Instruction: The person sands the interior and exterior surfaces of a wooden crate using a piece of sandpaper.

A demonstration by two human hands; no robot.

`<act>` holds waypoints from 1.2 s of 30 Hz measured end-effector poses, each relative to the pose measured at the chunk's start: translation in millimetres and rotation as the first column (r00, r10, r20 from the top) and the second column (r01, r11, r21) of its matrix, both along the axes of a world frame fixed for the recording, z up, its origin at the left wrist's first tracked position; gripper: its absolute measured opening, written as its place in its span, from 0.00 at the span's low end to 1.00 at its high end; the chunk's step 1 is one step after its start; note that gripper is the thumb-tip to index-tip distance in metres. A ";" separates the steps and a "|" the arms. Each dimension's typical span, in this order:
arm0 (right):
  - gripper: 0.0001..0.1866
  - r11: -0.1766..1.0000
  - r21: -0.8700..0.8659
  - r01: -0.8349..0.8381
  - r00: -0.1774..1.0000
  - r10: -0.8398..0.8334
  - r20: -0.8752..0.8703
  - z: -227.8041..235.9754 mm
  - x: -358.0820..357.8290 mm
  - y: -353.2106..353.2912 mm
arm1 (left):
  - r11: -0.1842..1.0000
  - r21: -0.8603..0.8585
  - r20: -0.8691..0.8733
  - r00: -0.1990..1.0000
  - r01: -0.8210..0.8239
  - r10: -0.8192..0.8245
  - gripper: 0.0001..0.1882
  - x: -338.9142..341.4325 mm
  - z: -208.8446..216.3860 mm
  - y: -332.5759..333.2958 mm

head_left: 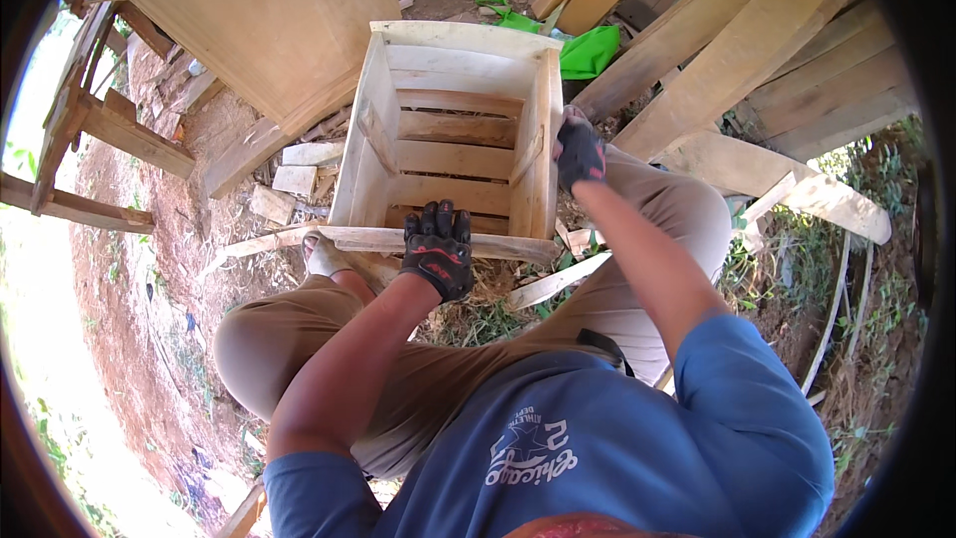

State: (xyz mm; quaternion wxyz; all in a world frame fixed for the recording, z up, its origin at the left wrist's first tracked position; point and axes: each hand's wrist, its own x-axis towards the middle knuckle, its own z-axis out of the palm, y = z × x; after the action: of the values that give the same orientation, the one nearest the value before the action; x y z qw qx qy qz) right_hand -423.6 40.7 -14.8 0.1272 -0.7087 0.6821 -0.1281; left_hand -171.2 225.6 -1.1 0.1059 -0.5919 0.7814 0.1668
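Observation:
An open slatted wooden crate (pixel 462 159) stands between my knees, its open side facing up. My left hand (pixel 438 251), in a black glove with red marks, lies over the near rim board (pixel 339 238). Its fingers are stretched out over the edge into the crate. At the crate's right side, my right hand (pixel 580 151) is close against the outer face of the wall (pixel 541 139). This hand wears a black glove too, and its fingers are curled. Whatever they hold, if anything, is hidden.
A large wooden panel (pixel 259 20) leans at the far left. Long planks (pixel 737 50) are piled at the far right, near a green bag (pixel 590 52). Wood offcuts (pixel 295 179) litter the ground left of the crate. A wooden frame (pixel 70 130) stands farther left.

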 end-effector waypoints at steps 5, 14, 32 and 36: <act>0.25 0.970 0.078 0.231 0.959 -0.240 0.148 -14.3 -0.3 94.2 | 1.000 -0.010 0.013 1.000 0.009 -0.008 0.52 -1.9 4.6 0.1; 0.27 0.951 0.083 0.299 0.926 -0.310 0.215 15.4 31.0 1.9 | 0.971 -0.227 -0.120 0.992 -0.075 0.048 0.42 2.4 -16.1 13.6; 0.21 0.988 0.019 0.154 0.972 -0.148 -0.183 26.8 35.1 -98.6 | 0.998 -0.053 -0.119 0.992 -0.039 0.033 0.42 -1.5 -7.2 4.0; 0.22 0.994 -0.059 0.096 0.987 -0.103 -0.127 4.9 16.0 -41.7 | 0.999 0.044 -0.045 0.999 -0.015 0.017 0.41 -3.5 4.3 -1.1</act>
State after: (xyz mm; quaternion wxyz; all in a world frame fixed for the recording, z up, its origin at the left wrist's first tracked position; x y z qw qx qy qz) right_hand -407.6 -0.9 -10.0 0.0574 -0.6838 0.7197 -0.1059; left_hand -174.7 224.5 3.3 0.0996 -0.5918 0.7750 0.1981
